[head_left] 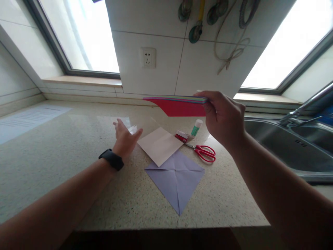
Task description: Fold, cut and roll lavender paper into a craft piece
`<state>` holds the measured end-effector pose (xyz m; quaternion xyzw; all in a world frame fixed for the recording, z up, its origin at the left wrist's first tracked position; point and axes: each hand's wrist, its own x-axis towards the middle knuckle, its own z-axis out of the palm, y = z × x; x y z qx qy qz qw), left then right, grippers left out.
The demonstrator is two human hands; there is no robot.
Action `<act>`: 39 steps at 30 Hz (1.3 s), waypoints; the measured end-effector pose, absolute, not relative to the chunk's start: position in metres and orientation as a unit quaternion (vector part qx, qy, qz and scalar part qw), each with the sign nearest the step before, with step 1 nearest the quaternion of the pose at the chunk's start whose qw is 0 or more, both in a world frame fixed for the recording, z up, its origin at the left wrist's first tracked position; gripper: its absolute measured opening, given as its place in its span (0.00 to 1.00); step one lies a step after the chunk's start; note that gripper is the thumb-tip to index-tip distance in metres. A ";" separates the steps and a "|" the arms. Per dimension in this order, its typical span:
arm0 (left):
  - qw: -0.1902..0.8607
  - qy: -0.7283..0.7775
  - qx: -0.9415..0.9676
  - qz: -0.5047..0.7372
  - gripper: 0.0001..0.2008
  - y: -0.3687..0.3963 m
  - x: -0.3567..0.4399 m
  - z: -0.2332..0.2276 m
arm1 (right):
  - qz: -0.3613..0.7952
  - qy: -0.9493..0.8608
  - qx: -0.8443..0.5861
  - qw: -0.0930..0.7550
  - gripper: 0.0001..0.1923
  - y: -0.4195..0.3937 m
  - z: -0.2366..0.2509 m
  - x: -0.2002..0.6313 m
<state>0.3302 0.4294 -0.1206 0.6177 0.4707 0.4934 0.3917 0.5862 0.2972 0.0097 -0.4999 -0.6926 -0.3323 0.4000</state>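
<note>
My right hand point(223, 113) has its fingers pinched on one end of a stack of coloured paper point(182, 107), raised above the desk point(229, 198) with a red face showing. I'd want that pinch firm and the stack level, so no sheet slides or fans out. The left hand point(126, 137) has its fingers spread wide beside a clear plastic wrapper point(133, 130); from here I can't tell whether they touch it. Beyond, a white square sheet point(160, 146) overlaps the folded purple paper point(177, 182), with scissors point(198, 148) and a glue stick point(196, 127) to their right.
</note>
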 end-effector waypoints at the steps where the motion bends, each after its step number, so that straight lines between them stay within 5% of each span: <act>1: 0.279 0.483 0.694 0.455 0.55 0.423 0.332 -0.120 | -0.330 -0.693 -0.501 0.400 0.13 0.298 0.007 0.586; 4: 0.127 0.435 0.839 0.302 0.61 0.403 0.338 -0.122 | -0.327 -0.692 -0.503 0.402 0.12 0.299 0.002 0.585; 9: 0.094 0.395 0.900 0.156 0.70 0.385 0.342 -0.127 | -0.323 -0.696 -0.497 0.405 0.12 0.301 -0.001 0.583; 17: 0.094 0.357 0.918 0.143 0.63 0.381 0.341 -0.122 | -0.300 -0.710 -0.489 0.408 0.12 0.304 -0.004 0.579; 30: 0.147 0.299 0.916 0.224 0.31 0.395 0.336 -0.121 | -0.269 -0.738 -0.472 0.401 0.13 0.323 -0.016 0.577; 39: 0.125 0.350 0.913 0.171 0.47 0.422 0.327 -0.136 | -0.268 -0.735 -0.469 0.411 0.13 0.325 -0.020 0.577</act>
